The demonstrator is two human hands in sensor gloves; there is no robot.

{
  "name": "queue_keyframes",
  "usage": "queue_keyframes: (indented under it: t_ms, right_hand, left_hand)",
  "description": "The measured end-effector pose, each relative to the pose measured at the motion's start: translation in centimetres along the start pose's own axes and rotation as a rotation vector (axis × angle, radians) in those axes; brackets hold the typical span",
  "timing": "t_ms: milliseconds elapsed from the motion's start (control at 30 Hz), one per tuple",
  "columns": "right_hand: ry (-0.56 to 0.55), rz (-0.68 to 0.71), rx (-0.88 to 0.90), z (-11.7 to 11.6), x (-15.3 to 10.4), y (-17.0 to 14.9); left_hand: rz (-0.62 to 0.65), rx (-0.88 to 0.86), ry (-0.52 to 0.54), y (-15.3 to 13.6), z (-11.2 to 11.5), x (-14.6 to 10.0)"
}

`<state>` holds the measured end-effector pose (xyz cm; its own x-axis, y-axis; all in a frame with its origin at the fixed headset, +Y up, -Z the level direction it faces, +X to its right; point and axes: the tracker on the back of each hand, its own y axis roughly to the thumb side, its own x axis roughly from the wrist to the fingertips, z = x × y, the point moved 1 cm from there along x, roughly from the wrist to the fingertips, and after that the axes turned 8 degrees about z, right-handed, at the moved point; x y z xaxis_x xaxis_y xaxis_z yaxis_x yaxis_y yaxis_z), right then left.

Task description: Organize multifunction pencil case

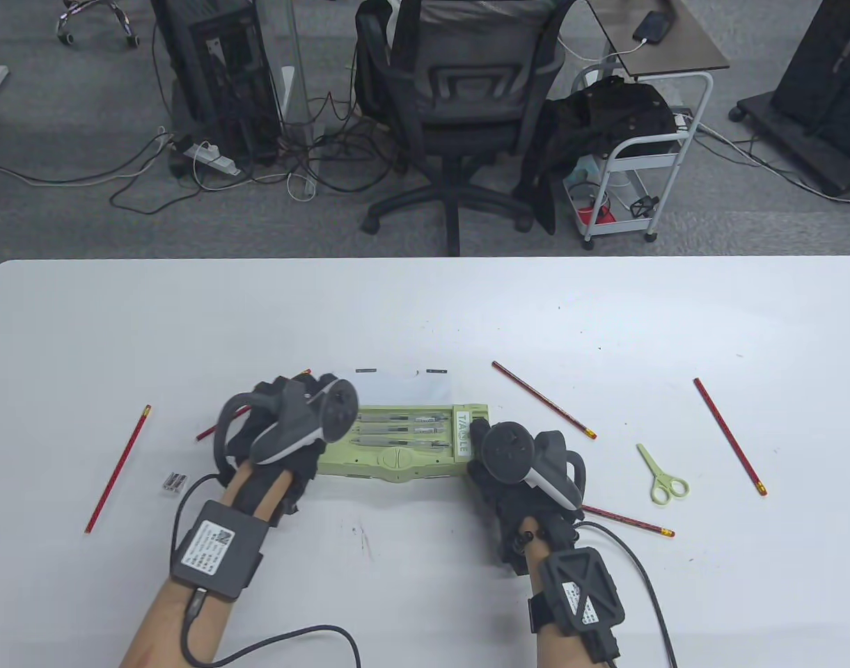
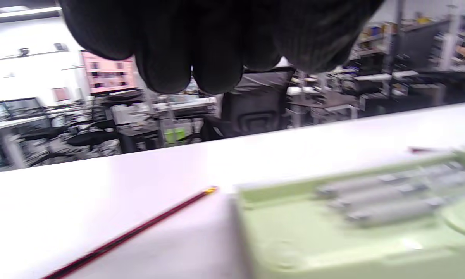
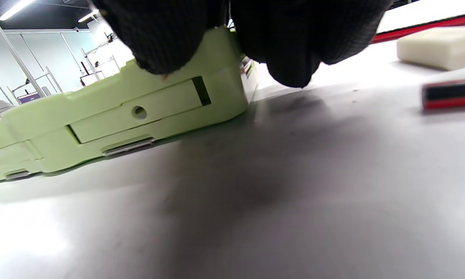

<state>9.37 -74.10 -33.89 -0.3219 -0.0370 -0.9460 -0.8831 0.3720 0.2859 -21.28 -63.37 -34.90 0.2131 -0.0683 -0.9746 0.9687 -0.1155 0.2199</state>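
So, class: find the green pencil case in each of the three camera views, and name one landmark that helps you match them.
Table view: pencil case lies low centre, between both hands.
Left wrist view: lower right, blurred, pens inside.
Right wrist view: left of centre, its side wall, under the gloved fingers.
Shared landmark: the white table it lies on.

The pale green plastic pencil case (image 1: 404, 445) is flanked closely by both gloved hands, blocking side access. Bare white table (image 1: 425, 313) lies open beyond it. Red pencils (image 1: 543, 399) and small green scissors (image 1: 663, 475) obstruct the right side.
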Motion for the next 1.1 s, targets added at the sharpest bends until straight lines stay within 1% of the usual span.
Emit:
queue_keyframes:
  t_ms: [67, 100, 133, 200, 233, 300, 367, 400, 500, 667, 700, 800, 1000, 1100]
  right_hand:
    - [-0.001, 0.003, -0.003, 0.0, 0.0, 0.0]
    - [-0.004, 0.006, -0.005, 0.0, 0.1, 0.0]
    - [-0.007, 0.007, -0.005, 0.0, 0.1, 0.0]
    - [-0.011, 0.006, -0.002, 0.0, 0.1, 0.0]
    - [-0.013, 0.005, -0.001, 0.0, 0.1, 0.0]
    - [-0.014, 0.005, 0.002, 0.0, 0.1, 0.0]
    - [-0.013, 0.005, 0.006, 0.0, 0.0, -0.1]
    - [-0.013, 0.005, 0.008, 0.0, 0.0, -0.1]
    - [-0.013, 0.006, 0.004, 0.0, 0.0, 0.0]
    - [-0.013, 0.008, 0.002, 0.0, 0.0, 0.0]
    - [-0.013, 0.007, 0.002, 0.0, 0.0, 0.0]
    - [-0.009, 0.008, -0.011, 0.0, 0.0, 0.0]
    - [-0.007, 0.007, -0.016, 0.0, 0.0, 0.1]
    - [-0.007, 0.006, -0.017, 0.0, 0.0, 0.1]
  left_hand:
    - [-0.072, -0.019, -0.02, -3.2, 0.1, -1.6]
    - [-0.123, -0.022, -0.048, -4.9, 0.6, -2.5]
    - [-0.158, -0.026, -0.069, -5.9, 1.1, -3.1]
    - [-0.241, -0.02, -0.158, -8.0, 2.9, -4.1]
    - [-0.273, -0.008, -0.223, -8.9, 4.2, -4.6]
    - [-0.32, -0.037, -0.247, -10.0, 6.3, -5.1]
    - [-0.354, -0.082, -0.271, -10.6, 8.0, -5.3]
    - [-0.376, -0.076, -0.289, -10.8, 9.0, -5.4]
    - [-0.39, 0.02, -0.353, -11.3, 11.0, -5.4]
    - [-0.397, 0.08, -0.374, -11.4, 13.0, -5.3]
    - [-0.388, 0.099, -0.371, -11.3, 13.1, -5.3]
    - [-0.368, 0.166, -0.315, -10.9, 13.2, -5.1]
    - [-0.353, 0.205, -0.275, -10.4, 13.2, -5.0]
    - [-0.356, 0.189, -0.278, -10.5, 13.2, -4.9]
